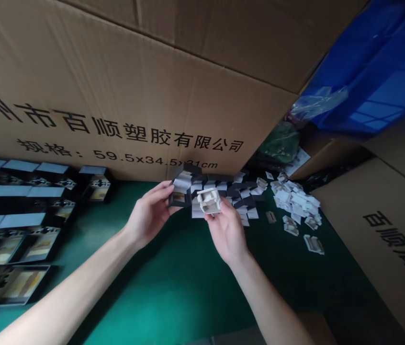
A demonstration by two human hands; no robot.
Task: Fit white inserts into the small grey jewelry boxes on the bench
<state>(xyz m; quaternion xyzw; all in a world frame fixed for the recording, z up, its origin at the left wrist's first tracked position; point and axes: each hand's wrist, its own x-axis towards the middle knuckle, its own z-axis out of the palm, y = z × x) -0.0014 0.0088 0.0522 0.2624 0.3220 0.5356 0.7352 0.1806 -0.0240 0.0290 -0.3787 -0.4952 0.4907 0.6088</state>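
My left hand (152, 211) grips a small black box (180, 197) with its lid raised and a pale lining inside the lid. Close beside it, my right hand (228, 230) holds a white box insert (209, 200), a moulded piece with a hollow in its middle, between thumb and fingers. The two pieces are near each other; whether they touch I cannot tell. Behind both hands lies a cluster of black boxes (243, 194) with whitish linings. To the right is a heap of white inserts and flat pieces (298, 201).
Rows of open black boxes (40, 244) stand on the green table (159, 297) at the left. A large cardboard carton (145, 86) walls off the back, another carton (378, 239) the right. A blue bin (378, 72) and plastic bags (281, 141) are at the back right.
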